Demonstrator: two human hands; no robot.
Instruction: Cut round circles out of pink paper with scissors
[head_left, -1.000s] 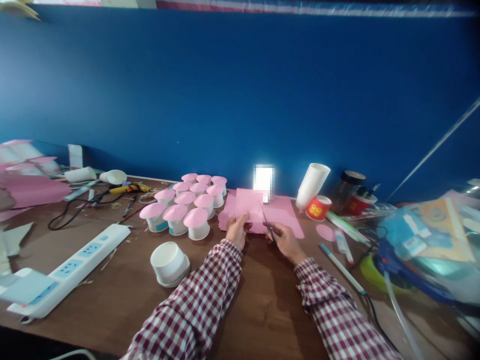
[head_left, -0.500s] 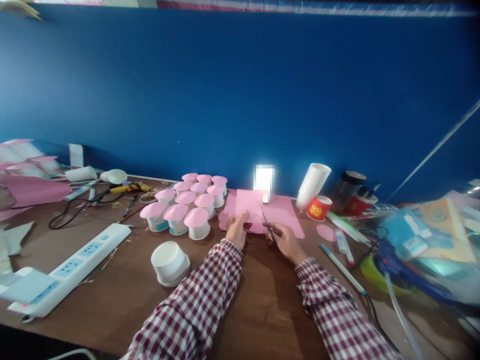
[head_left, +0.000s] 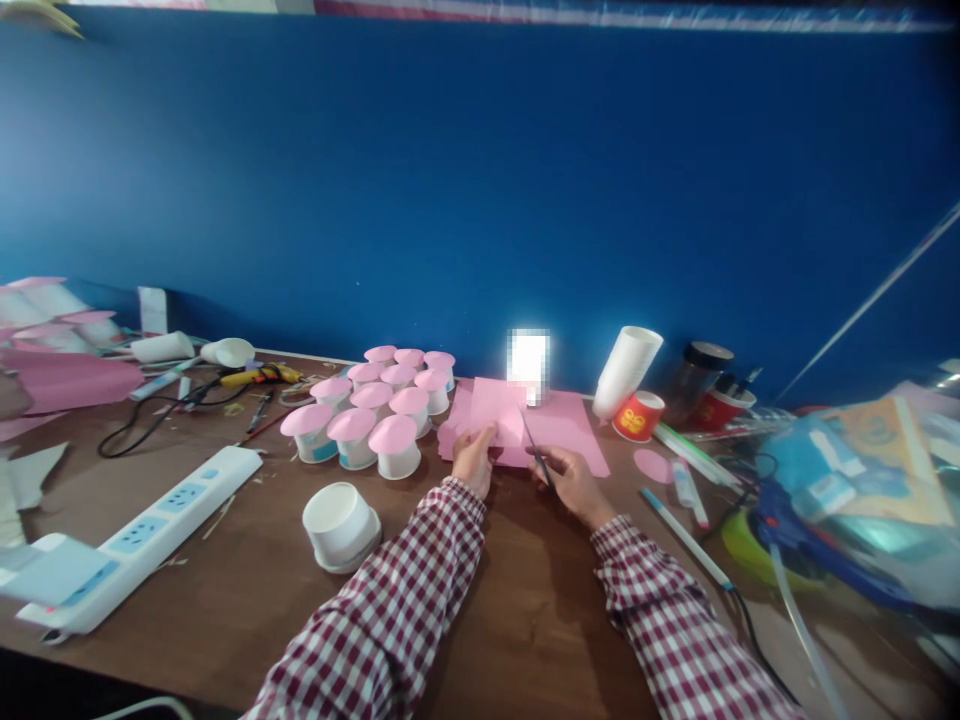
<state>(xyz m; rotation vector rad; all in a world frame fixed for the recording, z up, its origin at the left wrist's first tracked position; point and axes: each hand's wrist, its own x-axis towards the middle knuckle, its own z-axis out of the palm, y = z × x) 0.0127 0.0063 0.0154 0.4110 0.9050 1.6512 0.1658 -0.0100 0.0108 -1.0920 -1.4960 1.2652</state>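
My left hand point(head_left: 474, 460) pinches the near edge of a pink sheet of paper point(head_left: 499, 412), held just above more pink paper point(head_left: 570, 425) lying on the brown table point(head_left: 247, 560). My right hand point(head_left: 571, 480) is closed round a pair of dark scissors point(head_left: 534, 445), whose blades point up into the right side of the held sheet. Both sleeves are red and white check. To the left of my hands stands a cluster of several white cups with pink round tops point(head_left: 375, 410).
An upturned white cup point(head_left: 340, 525) and a white power strip point(head_left: 142, 535) lie at the near left. A stack of white cups point(head_left: 626, 370), a red cup point(head_left: 637, 415), a pink disc point(head_left: 651, 465), pens point(head_left: 684, 535) and a cluttered pile point(head_left: 847, 490) sit to the right. Cables and tools point(head_left: 225, 385) lie at the back left.
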